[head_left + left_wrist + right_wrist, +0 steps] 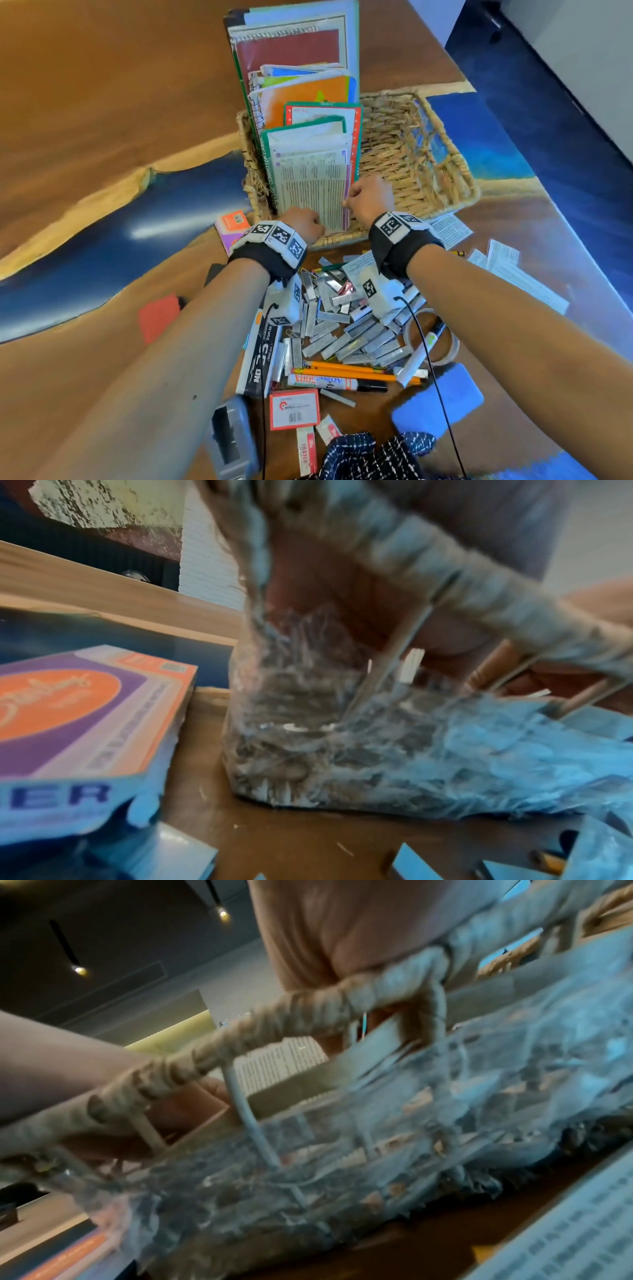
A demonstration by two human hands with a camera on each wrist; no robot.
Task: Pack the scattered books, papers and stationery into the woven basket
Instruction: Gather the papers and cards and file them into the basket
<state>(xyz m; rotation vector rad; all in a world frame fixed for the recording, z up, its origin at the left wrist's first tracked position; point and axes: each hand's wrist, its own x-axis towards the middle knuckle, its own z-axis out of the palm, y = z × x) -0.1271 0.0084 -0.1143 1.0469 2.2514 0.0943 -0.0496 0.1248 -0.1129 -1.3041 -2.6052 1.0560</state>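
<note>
The woven basket (428, 161) stands mid-table, with notebooks and books (301, 58) upright in its left half. A printed booklet (315, 185) leans at the front of that stack. My left hand (305, 224) grips its lower left corner and my right hand (368, 200) pinches its lower right edge, both just over the near rim. In the left wrist view the basket wall (308, 723) is blurred. The right wrist view shows the rim (240, 1037) and the printed pages (281, 1064) behind it.
Near me lie a heap of staple strips (349, 329), pencils (342, 371), a marker (329, 382), a tape roll (431, 337) and a grey stapler (229, 435). Paper slips (513, 274) lie at the right. A purple and orange box (233, 228) sits left of the basket.
</note>
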